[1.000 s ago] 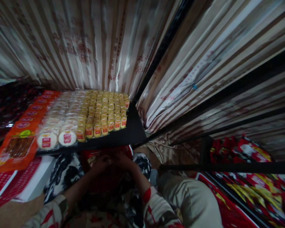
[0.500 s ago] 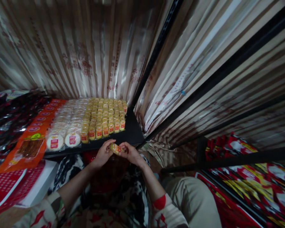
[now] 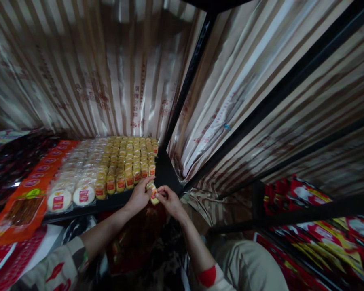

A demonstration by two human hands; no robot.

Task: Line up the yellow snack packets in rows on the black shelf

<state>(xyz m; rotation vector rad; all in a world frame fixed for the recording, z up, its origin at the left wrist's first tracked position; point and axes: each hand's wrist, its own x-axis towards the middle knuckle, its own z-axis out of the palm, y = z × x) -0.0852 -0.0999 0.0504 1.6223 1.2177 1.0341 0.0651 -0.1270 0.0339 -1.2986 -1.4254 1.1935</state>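
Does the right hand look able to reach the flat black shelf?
Probably yes: nothing visible separates the right hand from the flat black shelf, though it helps hold a small yellow wrapped snack.

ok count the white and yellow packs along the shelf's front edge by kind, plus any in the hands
White round packs, front: 2
Yellow packs, front: 7
Held yellow pack, between left hand and right hand: 1
Total: 10

Dim light falls across pleated, striped curtains point(image 3: 121, 68) hung behind a black shelf frame point(image 3: 189, 76).
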